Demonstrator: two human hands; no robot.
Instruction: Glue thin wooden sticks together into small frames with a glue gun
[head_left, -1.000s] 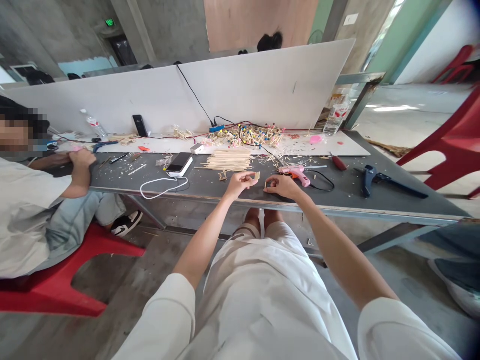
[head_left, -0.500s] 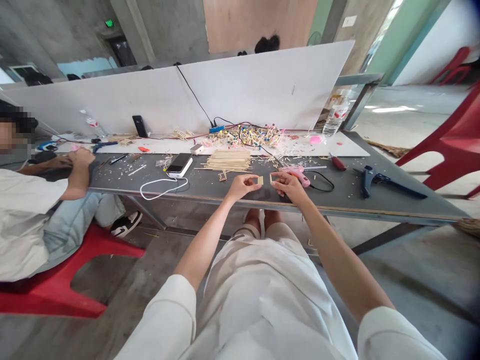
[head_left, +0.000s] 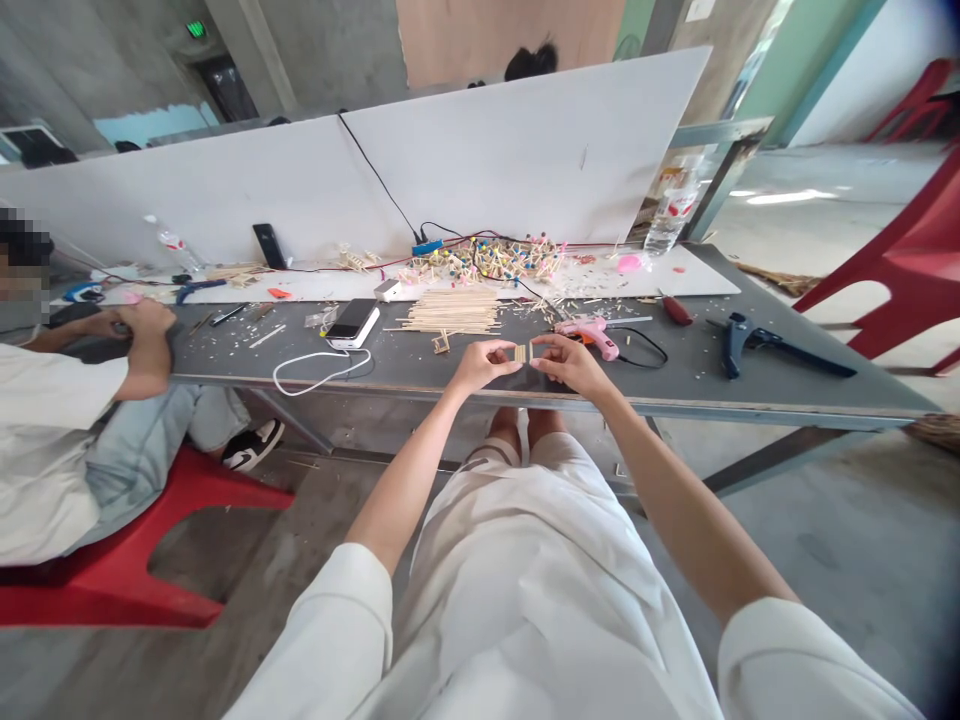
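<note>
My left hand (head_left: 480, 364) and my right hand (head_left: 568, 360) meet just above the near edge of the grey table (head_left: 750, 390). Each pinches a small piece made of short wooden sticks, and the two stick pieces (head_left: 523, 352) touch between my fingertips. A pink glue gun (head_left: 592, 332) lies right behind my right hand. A flat bundle of long wooden sticks (head_left: 450, 311) lies behind my left hand, with a small stick frame (head_left: 441, 343) beside it.
A phone on a white power bank (head_left: 354, 324) with a looped white cable (head_left: 315, 368) lies to the left. A dark blue glue gun (head_left: 739, 340) and a red-handled tool (head_left: 676, 311) lie to the right. Finished stick models (head_left: 487, 262) are heaped by the white divider. A co-worker (head_left: 60, 420) sits at left.
My two hands have come together, so the stick pieces that were apart now touch. The view has tilted slightly downward.
</note>
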